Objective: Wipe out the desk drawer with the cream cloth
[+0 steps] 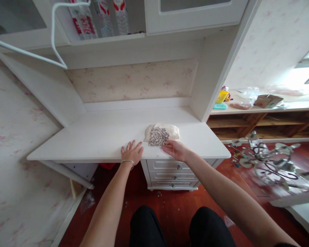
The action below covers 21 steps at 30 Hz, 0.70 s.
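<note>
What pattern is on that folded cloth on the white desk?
The cream folded cloth carries a dark grey ornamental scrollwork print, clearest in the head view.

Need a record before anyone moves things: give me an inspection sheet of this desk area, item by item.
Surface: white desk top, mostly bare, set in a recess under cabinets.
Job's things: folded cream cloth with dark pattern lying flat near the front edge.
Clutter: nothing else seen on the desk; bottles on the shelf above.
Hands: left hand flat on the desk, open, bracelet on wrist, beside the cloth; right hand fingers on the cloth's front edge, whether pinching it cannot be told.
Cables: white cable looping down at upper left.
Surroundings: drawers under the desk, red wood floor, chandelier lying on the floor at right, wooden shelf with box and yellow container.
</note>
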Motion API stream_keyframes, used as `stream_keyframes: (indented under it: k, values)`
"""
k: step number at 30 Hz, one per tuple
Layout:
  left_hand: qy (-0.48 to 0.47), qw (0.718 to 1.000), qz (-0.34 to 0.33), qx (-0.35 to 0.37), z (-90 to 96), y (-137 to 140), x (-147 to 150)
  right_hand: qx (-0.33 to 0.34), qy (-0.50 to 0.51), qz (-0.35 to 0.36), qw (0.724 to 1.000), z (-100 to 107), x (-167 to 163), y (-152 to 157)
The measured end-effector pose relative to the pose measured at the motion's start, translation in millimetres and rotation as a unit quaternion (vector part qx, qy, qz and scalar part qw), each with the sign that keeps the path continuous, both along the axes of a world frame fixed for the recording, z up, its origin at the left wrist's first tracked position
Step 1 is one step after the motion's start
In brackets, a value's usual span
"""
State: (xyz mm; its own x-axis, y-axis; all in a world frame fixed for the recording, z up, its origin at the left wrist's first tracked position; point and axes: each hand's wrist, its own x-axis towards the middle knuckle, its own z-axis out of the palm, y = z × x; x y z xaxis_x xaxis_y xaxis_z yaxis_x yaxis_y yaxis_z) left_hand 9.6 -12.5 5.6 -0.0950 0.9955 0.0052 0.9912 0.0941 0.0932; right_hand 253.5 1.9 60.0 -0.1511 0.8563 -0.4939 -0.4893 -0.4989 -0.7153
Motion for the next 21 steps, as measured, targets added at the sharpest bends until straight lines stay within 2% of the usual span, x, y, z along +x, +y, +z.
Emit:
stream_keyframes:
  k: [2, 4, 7, 9, 12, 15, 19, 21]
  values:
    - [-0.001, 1.0, -0.001, 0.002, 0.5, -0.1, 0.7, -0.005, -0.029, 0.023, 0.999, -9.6, 23.8, -8.8]
    - [0.002, 1.0, -0.001, 0.001, 1.0, 0.1, 1.3, 0.008, -0.072, 0.027, 0.997, -10.8, 54.9, -14.7]
    - [0.003, 1.0, 0.001, -0.003, 1.4, 0.7, 1.2, 0.068, -0.216, 0.015, 0.974, -6.6, 106.8, -11.4]
    - [0.0, 1.0, 0.0, -0.006, 1.2, 1.1, 0.7, 0.117, -0.372, -0.015, 0.921, -6.3, 139.5, -2.8]
    - [-0.002, 1.0, -0.004, -0.009, 1.1, 1.4, 0.0, 0.123, -0.576, -0.05, 0.807, -14.1, 176.0, 10.4]
    - [0.0, 1.0, -0.003, -0.012, 1.2, 1.4, 0.3, 0.094, -0.655, -0.061, 0.747, -29.1, 190.2, 17.1]
    - [0.005, 1.0, 0.001, -0.017, 1.2, 2.7, 0.6, 0.054, -0.758, -0.032, 0.649, -45.4, 186.9, 19.4]
    - [0.004, 1.0, 0.002, -0.026, 1.0, 4.7, -0.4, 0.039, -0.778, -0.02, 0.627, -48.0, 185.2, 20.2]
